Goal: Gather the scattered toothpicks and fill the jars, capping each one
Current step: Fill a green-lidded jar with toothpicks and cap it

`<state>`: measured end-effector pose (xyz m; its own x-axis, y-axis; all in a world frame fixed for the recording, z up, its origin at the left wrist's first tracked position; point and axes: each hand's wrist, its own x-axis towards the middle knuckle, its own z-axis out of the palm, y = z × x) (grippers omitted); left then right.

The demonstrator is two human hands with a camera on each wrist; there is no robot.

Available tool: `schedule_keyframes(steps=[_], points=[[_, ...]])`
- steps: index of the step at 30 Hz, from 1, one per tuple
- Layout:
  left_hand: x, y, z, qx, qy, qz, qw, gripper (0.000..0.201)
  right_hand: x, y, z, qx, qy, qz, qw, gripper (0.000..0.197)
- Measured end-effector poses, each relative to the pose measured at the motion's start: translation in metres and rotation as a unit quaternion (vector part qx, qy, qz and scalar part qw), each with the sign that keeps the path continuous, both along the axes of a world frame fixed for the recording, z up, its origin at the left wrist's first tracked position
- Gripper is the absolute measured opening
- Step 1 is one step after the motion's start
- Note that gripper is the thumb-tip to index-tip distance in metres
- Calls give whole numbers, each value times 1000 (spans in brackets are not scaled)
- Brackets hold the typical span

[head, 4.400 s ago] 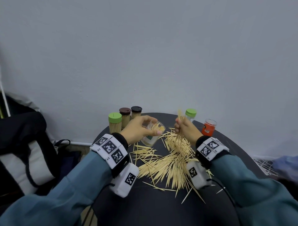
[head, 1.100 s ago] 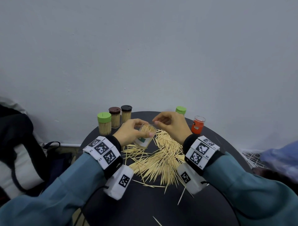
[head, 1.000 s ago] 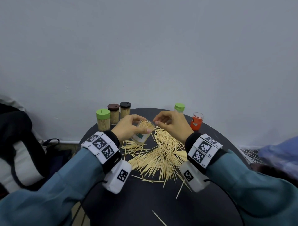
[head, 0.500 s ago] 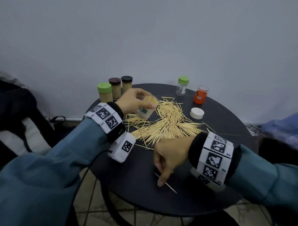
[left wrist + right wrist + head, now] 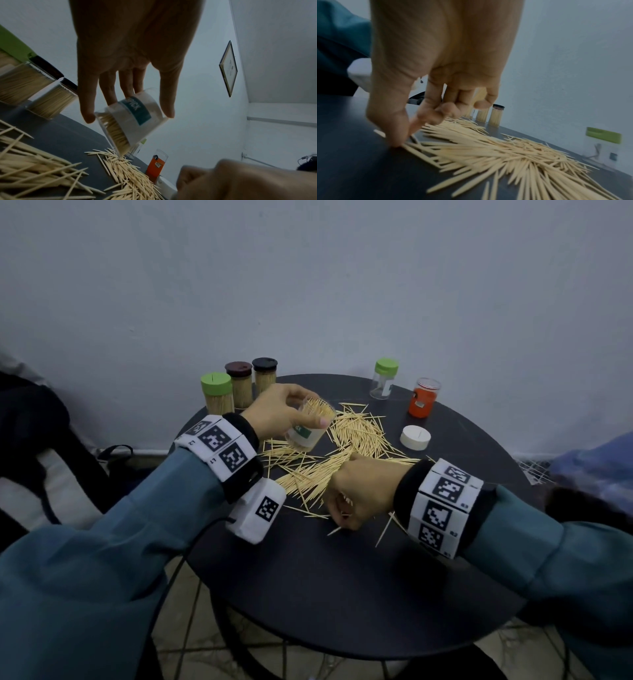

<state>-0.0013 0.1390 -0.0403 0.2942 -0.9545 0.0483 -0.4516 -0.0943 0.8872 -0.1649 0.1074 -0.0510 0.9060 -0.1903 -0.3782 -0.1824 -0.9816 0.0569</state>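
A heap of loose toothpicks [image 5: 346,445] lies in the middle of the round black table [image 5: 342,594]. My left hand [image 5: 298,409] grips a clear jar with a green label [image 5: 308,429]. The jar is tilted and partly filled with toothpicks, its mouth toward the heap [image 5: 120,136]. My right hand [image 5: 342,517] is knuckles-up at the near edge of the heap. In the right wrist view its thumb and curled fingers [image 5: 410,132] pinch toothpicks against the tabletop. A white cap [image 5: 415,437] lies loose to the right of the heap.
Three capped, full jars stand at the back left: green [image 5: 217,393], brown [image 5: 238,385] and black [image 5: 264,374]. An empty green-capped jar [image 5: 385,378] and an orange jar [image 5: 424,402] stand at the back right. A black bag [image 5: 30,440] sits left of the table.
My right hand left the jar's mouth, reached a stray toothpick near the front edge, then moved back to the heap's near edge. My left hand still holds the tilted jar.
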Motion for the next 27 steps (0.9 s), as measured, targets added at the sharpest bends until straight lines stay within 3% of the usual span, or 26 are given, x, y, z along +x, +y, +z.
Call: schedule_keyframes(steps=[7, 9, 14, 19, 27], points=[[4, -2, 1, -16, -1, 4, 1000, 56, 14, -17, -6, -14, -48, -11, 999, 67], [5, -2, 1, -21, 2, 6, 1000, 54, 19, -20, -8, -3, -48, -25, 999, 74], [7, -4, 1, -34, 5, 16, 999, 54, 24, -28, -10, -28, -35, -27, 999, 67], [8, -5, 0, -30, 6, 15, 999, 54, 25, -33, -9, 23, -41, -72, 996, 69], [9, -4, 0, -32, 15, 14, 999, 54, 20, -45, -12, 9, -40, -90, 995, 67]])
